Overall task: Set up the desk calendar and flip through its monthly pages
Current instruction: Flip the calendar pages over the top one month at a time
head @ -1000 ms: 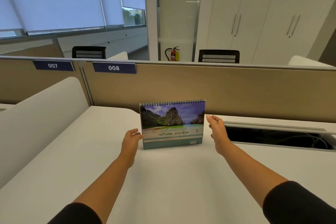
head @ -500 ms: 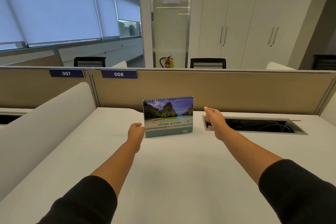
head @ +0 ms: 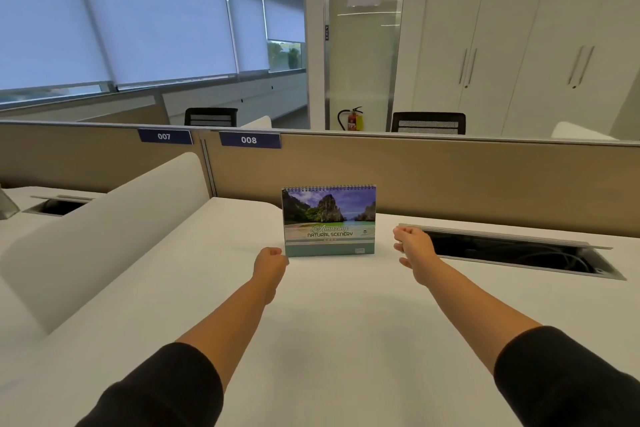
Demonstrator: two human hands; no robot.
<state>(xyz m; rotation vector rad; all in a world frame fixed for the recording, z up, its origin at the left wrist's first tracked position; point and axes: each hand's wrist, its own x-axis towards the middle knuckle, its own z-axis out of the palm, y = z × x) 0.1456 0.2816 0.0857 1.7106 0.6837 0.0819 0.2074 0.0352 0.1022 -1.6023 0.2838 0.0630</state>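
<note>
Calendar: one desk calendar point(head: 329, 220) stands upright on the white counter point(head: 332, 315), near the tan partition point(head: 450, 184) at the back, its cover picture facing the person. I'd say it has been set there so the pages can be read from the seat.
Binding: the wire spiral runs along the top edge, so pages would have to go up and over the back; only the cover shows, no month page yet.
Left hand: the left hand point(head: 270, 260) sits at the calendar's lower left corner, touching it or just about. Its fingers are curled under toward the corner, but whether they are pinched on the base I cannot tell from this angle. My guess is that it steadies the stand.
Right hand: the right hand point(head: 412, 244) hangs just right of the calendar, apart from it, fingers loosely bent and holding nothing. It looks ready to come in at the right side.
Cable tray: one open slot point(head: 519, 255) in the counter lies just behind the right hand, with dark cables inside; a similar one shows on the next counter to the left.
Labels: two number plates on the partition, 007 point(head: 164, 136) and 008 point(head: 249, 140).
Beyond: two black chair backs and one red fire extinguisher point(head: 352, 118).
Progress: standing up seems done; flipping not yet begun.
</note>
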